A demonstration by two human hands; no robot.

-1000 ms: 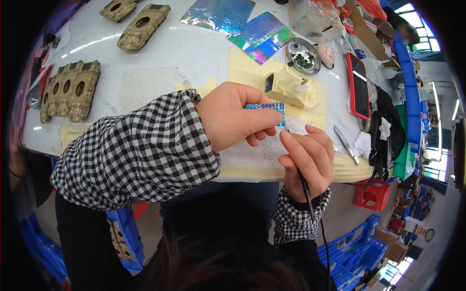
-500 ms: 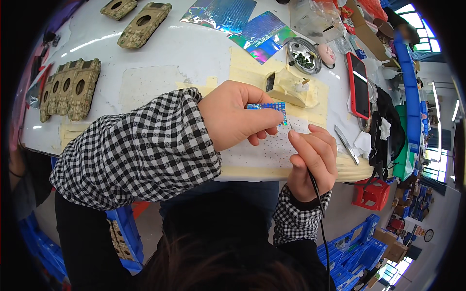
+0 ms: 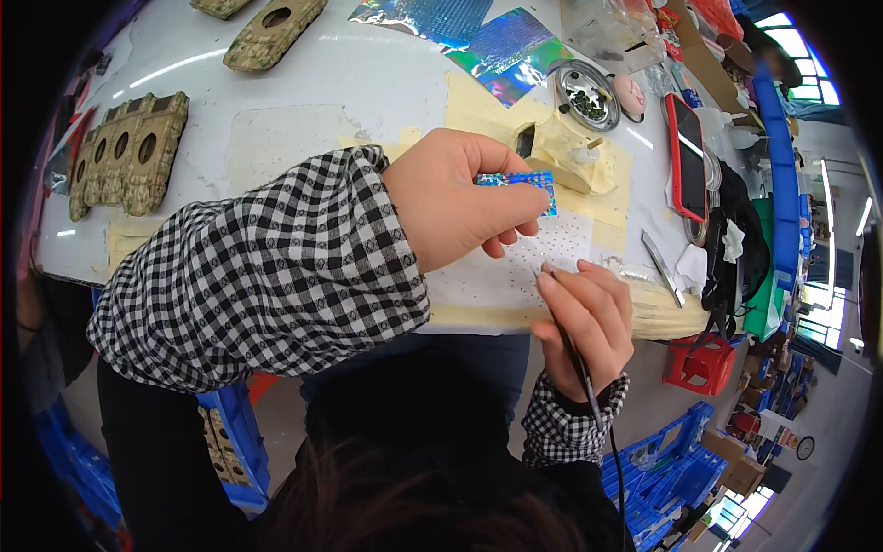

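My left hand pinches a small shiny blue strip of holographic material and holds it over a white sheet dotted with tiny specks. My right hand grips a thin dark corded tool like a pen, its tip touching the white sheet just below the strip. The sheet lies on tan paper at the near edge of the white table. Both sleeves are black-and-white check.
Holographic sheets and a round metal dish lie at the far side. A red phone and a knife are to the right. Camouflage-patterned molded pieces sit at the left. Blue crates and a red box stand below.
My right hand has shifted slightly down and right along the dotted sheet, with the tool tip following. My left hand keeps the strip in nearly the same place.
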